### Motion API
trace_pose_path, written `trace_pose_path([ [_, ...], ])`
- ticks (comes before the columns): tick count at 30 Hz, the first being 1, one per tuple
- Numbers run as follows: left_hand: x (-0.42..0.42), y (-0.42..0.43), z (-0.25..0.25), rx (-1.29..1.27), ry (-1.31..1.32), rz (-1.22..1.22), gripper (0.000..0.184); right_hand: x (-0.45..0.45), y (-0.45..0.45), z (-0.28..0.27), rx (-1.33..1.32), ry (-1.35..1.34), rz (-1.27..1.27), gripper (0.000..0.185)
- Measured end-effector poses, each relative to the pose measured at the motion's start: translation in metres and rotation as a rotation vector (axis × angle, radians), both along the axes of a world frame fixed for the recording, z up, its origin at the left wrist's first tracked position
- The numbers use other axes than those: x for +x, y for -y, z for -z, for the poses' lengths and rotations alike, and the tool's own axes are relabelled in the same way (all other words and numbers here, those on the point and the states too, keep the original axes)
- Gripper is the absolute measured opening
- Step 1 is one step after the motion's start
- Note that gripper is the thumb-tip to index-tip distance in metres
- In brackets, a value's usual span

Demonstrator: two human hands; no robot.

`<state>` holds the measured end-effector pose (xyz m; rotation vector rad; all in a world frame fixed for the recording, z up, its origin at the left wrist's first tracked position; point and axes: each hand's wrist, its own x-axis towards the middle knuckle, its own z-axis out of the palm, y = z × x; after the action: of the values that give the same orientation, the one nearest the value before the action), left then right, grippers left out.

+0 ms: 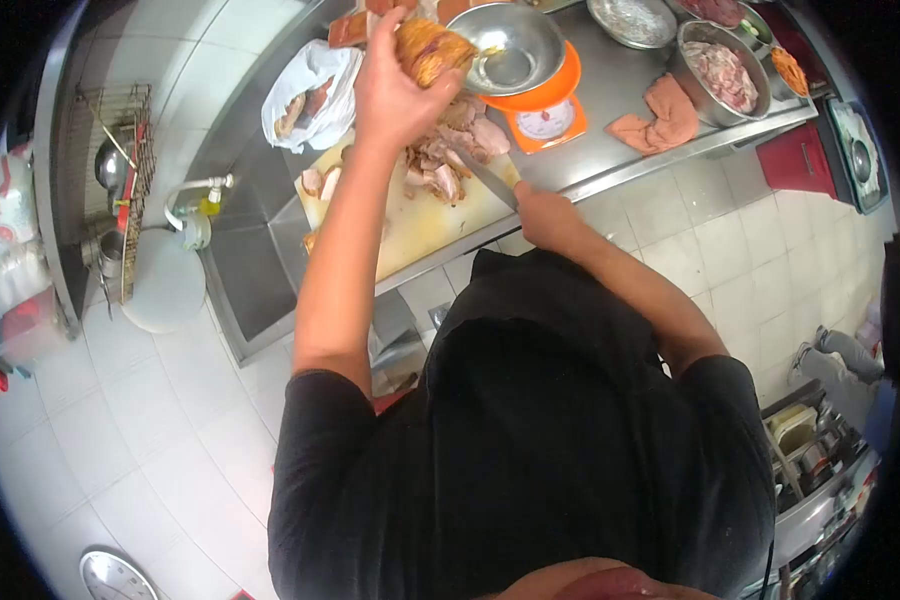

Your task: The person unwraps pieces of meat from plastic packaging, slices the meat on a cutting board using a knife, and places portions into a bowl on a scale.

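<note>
L hand (388,105) grips browned meat chunk (434,54) aloft, prob. clear of chopped pcs (442,152) below; R hand (548,218) grasps knife (492,184).

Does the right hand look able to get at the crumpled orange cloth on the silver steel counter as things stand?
Probably yes: nothing stands between the right hand and the cloth along the counter. It grips a long metal knife, though, so would likely need to set that down first.
</note>
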<state>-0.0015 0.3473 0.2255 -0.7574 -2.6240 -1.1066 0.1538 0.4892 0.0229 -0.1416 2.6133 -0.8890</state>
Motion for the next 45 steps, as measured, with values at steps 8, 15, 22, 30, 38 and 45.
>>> trace_pose_path([
  [8,-0.057,-0.071,0.062,-0.304,-0.013,0.186,0.085,0.008,-0.005,-0.008,-0.071,-0.006,-0.023,0.024],
  [15,-0.06,-0.084,0.083,-0.484,0.033,0.192,0.091,0.013,-0.008,-0.008,-0.122,-0.026,0.002,0.021],
  [22,-0.07,-0.077,0.097,-0.493,0.008,0.226,0.095,0.013,-0.007,-0.005,-0.131,-0.057,0.003,0.021],
  [30,-0.077,-0.075,0.1,-0.462,-0.106,0.272,0.097,0.01,-0.003,-0.004,-0.118,-0.067,-0.013,0.019],
  [38,-0.079,-0.077,0.098,-0.498,-0.067,0.244,0.094,0.011,-0.005,-0.003,-0.147,-0.066,-0.004,0.018],
  [45,-0.077,-0.078,0.101,-0.524,0.057,0.094,0.1,0.005,0.0,0.002,-0.109,-0.049,-0.017,0.022],
])
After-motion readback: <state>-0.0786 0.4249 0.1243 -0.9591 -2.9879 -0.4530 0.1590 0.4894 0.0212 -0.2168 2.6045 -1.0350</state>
